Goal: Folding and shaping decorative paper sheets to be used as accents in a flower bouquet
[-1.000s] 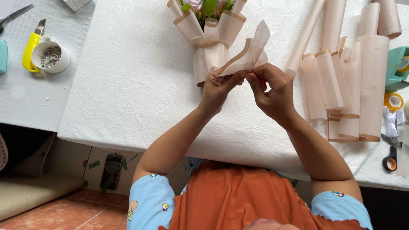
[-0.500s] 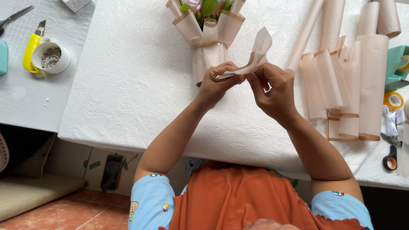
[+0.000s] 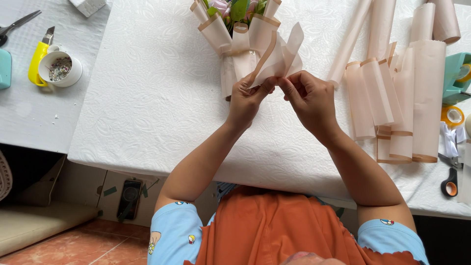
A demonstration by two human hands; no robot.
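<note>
Both hands — left hand (image 3: 249, 98) and right hand (image 3: 310, 97) — are pinching a folded peach wrapping sheet (image 3: 280, 55) above the bench (image 3: 147, 98), just beside the bouquet (image 3: 235, 29). Grip's clamped on paper — pulling unevenly could be tearing or creasing it.

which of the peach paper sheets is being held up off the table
The folded sheet pinched between the left hand and right hand, just in front of the bouquet; the other sheets lie flat at the right.

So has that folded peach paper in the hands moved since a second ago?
Yes. The folded peach paper has risen toward the bouquet lying on the table, and now overlaps its wrapping; both hands went with it.
</note>
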